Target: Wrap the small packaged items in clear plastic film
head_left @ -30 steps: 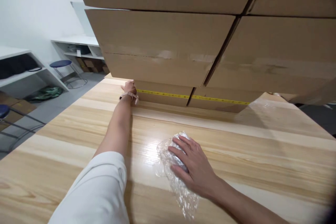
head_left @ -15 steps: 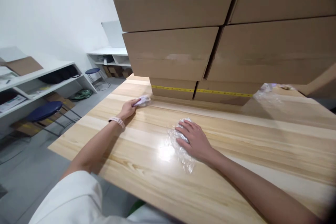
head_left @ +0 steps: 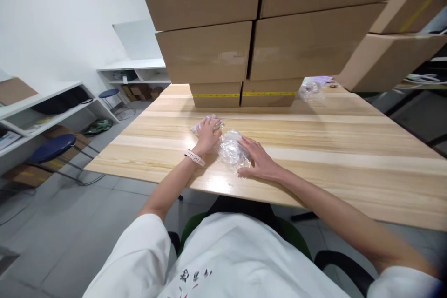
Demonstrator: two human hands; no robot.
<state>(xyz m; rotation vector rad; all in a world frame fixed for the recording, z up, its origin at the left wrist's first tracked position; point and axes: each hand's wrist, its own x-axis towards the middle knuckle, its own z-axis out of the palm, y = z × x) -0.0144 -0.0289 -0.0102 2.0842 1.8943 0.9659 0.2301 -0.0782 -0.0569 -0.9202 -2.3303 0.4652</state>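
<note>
On the wooden table (head_left: 335, 144), my left hand (head_left: 208, 136) lies over a small purple-tinted packet in clear plastic (head_left: 196, 128), its fingers bent across it and hiding most of it. Just to the right sits a crumpled bundle of clear plastic wrap (head_left: 231, 149); what is inside cannot be made out. My right hand (head_left: 260, 160) touches the bundle's right side, thumb and fingers wide apart around its edge. A pale wristband (head_left: 194, 157) is on my left wrist.
Stacked cardboard boxes (head_left: 206, 53) rise at the table's back, with yellow tape on the lowest ones. More clear plastic (head_left: 310, 89) lies beyond them on the right. Blue stools (head_left: 53, 148) and white shelves (head_left: 77, 107) stand on the left.
My left hand has brought the packet in from the table's far left, close beside the plastic bundle. My right hand has shifted from on top of the bundle to its right side. The view has turned right.
</note>
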